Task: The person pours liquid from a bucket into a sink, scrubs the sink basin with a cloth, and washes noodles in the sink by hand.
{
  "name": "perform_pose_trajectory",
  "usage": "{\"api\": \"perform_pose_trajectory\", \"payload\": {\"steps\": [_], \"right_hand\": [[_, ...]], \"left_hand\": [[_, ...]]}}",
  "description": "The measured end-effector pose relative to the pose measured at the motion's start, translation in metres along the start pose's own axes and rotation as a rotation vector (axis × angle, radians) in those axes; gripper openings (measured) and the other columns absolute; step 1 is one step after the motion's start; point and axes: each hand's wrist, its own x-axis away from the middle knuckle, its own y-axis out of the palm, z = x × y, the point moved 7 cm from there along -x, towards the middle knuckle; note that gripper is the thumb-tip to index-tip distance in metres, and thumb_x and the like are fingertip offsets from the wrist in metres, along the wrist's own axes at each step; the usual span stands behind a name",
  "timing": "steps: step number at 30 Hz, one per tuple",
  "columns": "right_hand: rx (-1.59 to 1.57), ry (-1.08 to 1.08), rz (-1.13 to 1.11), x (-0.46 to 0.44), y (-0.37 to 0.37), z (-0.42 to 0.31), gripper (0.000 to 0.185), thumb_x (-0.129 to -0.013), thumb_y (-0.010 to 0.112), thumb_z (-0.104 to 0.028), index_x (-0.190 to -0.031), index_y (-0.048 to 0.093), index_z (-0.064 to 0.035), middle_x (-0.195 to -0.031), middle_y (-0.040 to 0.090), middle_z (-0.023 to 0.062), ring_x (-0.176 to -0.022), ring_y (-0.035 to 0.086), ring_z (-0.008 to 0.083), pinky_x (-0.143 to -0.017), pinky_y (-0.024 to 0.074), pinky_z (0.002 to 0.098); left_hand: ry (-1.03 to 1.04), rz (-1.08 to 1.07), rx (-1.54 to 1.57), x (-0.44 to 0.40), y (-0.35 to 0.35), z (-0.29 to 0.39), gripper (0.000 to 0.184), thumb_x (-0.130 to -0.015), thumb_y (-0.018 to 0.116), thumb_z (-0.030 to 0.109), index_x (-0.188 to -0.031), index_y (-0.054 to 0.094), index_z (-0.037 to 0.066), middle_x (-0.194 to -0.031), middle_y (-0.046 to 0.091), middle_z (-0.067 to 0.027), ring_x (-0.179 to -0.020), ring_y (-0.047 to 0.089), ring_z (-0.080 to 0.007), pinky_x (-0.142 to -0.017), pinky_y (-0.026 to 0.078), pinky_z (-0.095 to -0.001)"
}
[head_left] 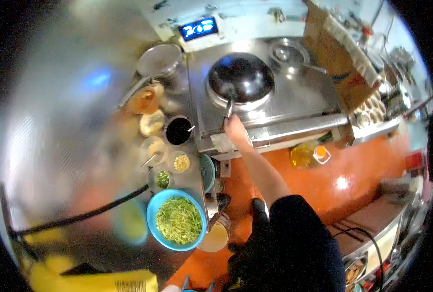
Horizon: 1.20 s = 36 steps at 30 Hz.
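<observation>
Right hand (pixel 234 128) clenched round the wok handle (pixel 228 108), arm stretched forward from a dark sleeve (pixel 297 216). Left hand: not visible, can't tell its state. Wok (pixel 241 75) sits on its ring on the steel stove (pixel 304 100), handle pointing back toward the person; inside looks dark and shiny. Pale cloth (pixel 221 143) at the stove's front edge, just beside the hand; can't tell if touching. Right of wok, a round metal pot or lid (pixel 288 56), contents unclear. Cardboard (pixel 323 46) stands at the stove's right end. Lit blue display (pixel 198 29) behind the stove. Left counter, far to near: pan (pixel 159 59), bowl of dark sauce (pixel 178 130) with a spoon handle sticking out, cup of chopped pale bits (pixel 181 163), small bowl of chopped greens (pixel 163 180), then blue basin (pixel 151 207) heaped with shredded greens (pixel 179 221). Bucket (pixel 227 225) on the floor beside basin. Jug of yellow oil (pixel 301 155) on the orange floor (pixel 294 182), near the stove front. Yellow bag (pixel 136 280) at bottom left, partly cut off.
</observation>
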Motion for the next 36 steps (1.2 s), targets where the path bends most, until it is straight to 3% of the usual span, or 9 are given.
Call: {"api": "perform_pose_trajectory", "payload": {"steps": [3, 5, 7, 8, 14, 22, 25, 28, 36], "right_hand": [[0.266, -0.315, 0.014, 0.071, 0.027, 0.061, 0.032, -0.089, 0.056, -0.023, -0.118, 0.060, -0.0107, -0.115, 0.063, 0.0201, -0.103, 0.060, 0.0384, -0.087, 0.0484, 0.0478], [0.166, 0.026, -0.271, 0.149, -0.022, 0.057, 0.043, -0.090, 0.056, -0.027, -0.126, 0.054, -0.0034, -0.120, 0.060, 0.0195, -0.106, 0.058, 0.0375, -0.091, 0.0469, 0.0457], [0.277, -0.370, -0.178, 0.246, -0.078, 0.015, 0.042, -0.092, 0.053, -0.029, -0.124, 0.054, -0.0029, -0.118, 0.060, 0.0205, -0.100, 0.060, 0.0400, -0.088, 0.0483, 0.0483], [0.475, -0.010, -0.624, 0.282, -0.072, 0.045, 0.043, -0.091, 0.055, -0.030, -0.125, 0.055, -0.0035, -0.119, 0.061, 0.0203, -0.097, 0.062, 0.0364, -0.087, 0.0482, 0.0495], [0.561, -0.571, -1.233, 0.545, 0.032, 0.055, 0.040, -0.092, 0.057, -0.031, -0.119, 0.057, -0.0019, -0.106, 0.062, 0.0173, -0.083, 0.061, 0.0295, -0.075, 0.0494, 0.0436], [0.594, -0.400, -1.976, 0.806, 0.140, 0.001, 0.037, -0.094, 0.061, -0.033, -0.111, 0.059, 0.0003, -0.088, 0.065, 0.0134, -0.064, 0.060, 0.0202, -0.059, 0.0512, 0.0359], [0.688, -1.063, -1.799, 0.905, 0.149, -0.113, 0.037, -0.096, 0.057, -0.034, -0.110, 0.060, 0.0001, -0.089, 0.065, 0.0126, -0.062, 0.057, 0.0178, -0.063, 0.0493, 0.0367], [0.629, -0.724, -1.760, 0.983, 0.163, -0.194, 0.034, -0.095, 0.060, -0.030, -0.112, 0.059, -0.0001, -0.088, 0.067, 0.0103, -0.076, 0.064, 0.0181, -0.072, 0.0517, 0.0343], [0.165, -0.752, -1.692, 1.122, 0.350, -0.333, 0.031, -0.090, 0.063, -0.024, -0.106, 0.063, 0.0030, -0.097, 0.070, 0.0183, -0.089, 0.068, 0.0253, -0.079, 0.0524, 0.0361]], "left_hand": [[0.051, 0.043, 0.108, 0.019, -0.019, -0.066, 0.027, -0.098, 0.049, 0.025, -0.102, 0.061, 0.001, -0.078, 0.056, -0.0079, -0.068, 0.053, -0.0198, -0.063, 0.045, -0.0365], [0.070, 0.081, 0.196, 0.037, -0.022, -0.141, 0.026, -0.098, 0.050, 0.024, -0.101, 0.061, 0.001, -0.076, 0.056, -0.0078, -0.067, 0.053, -0.0195, -0.062, 0.045, -0.0363], [0.106, 0.113, 0.290, 0.056, -0.013, -0.235, 0.026, -0.098, 0.050, 0.023, -0.100, 0.062, 0.000, -0.074, 0.057, -0.0076, -0.065, 0.054, -0.0192, -0.061, 0.046, -0.0361], [0.130, 0.136, 0.344, 0.064, -0.002, -0.285, 0.025, -0.098, 0.051, 0.023, -0.099, 0.062, 0.000, -0.073, 0.058, -0.0076, -0.064, 0.054, -0.0191, -0.060, 0.046, -0.0360], [0.161, 0.519, 0.954, 0.085, -0.031, -0.431, 0.024, -0.098, 0.055, 0.025, -0.096, 0.062, 0.003, -0.075, 0.058, -0.0069, -0.065, 0.056, -0.0158, -0.059, 0.047, -0.0336], [0.128, 0.637, 1.262, 0.100, -0.092, -0.567, 0.024, -0.094, 0.062, 0.024, -0.088, 0.059, 0.000, -0.079, 0.064, -0.0079, -0.071, 0.059, -0.0149, -0.062, 0.048, -0.0316], [0.146, 0.593, 1.173, 0.090, -0.143, -0.592, 0.025, -0.093, 0.064, 0.025, -0.085, 0.059, 0.002, -0.081, 0.066, -0.0076, -0.071, 0.062, -0.0157, -0.062, 0.050, -0.0311], [0.125, 0.603, 1.365, 0.083, -0.219, -0.603, 0.024, -0.093, 0.063, 0.026, -0.084, 0.059, 0.004, -0.082, 0.068, -0.0079, -0.072, 0.065, -0.0158, -0.063, 0.052, -0.0299], [0.341, 0.703, 1.559, 0.021, -0.508, -0.628, 0.028, -0.093, 0.062, 0.029, -0.109, 0.056, 0.006, -0.096, 0.066, -0.0103, -0.082, 0.066, -0.0181, -0.072, 0.054, -0.0310]]}}
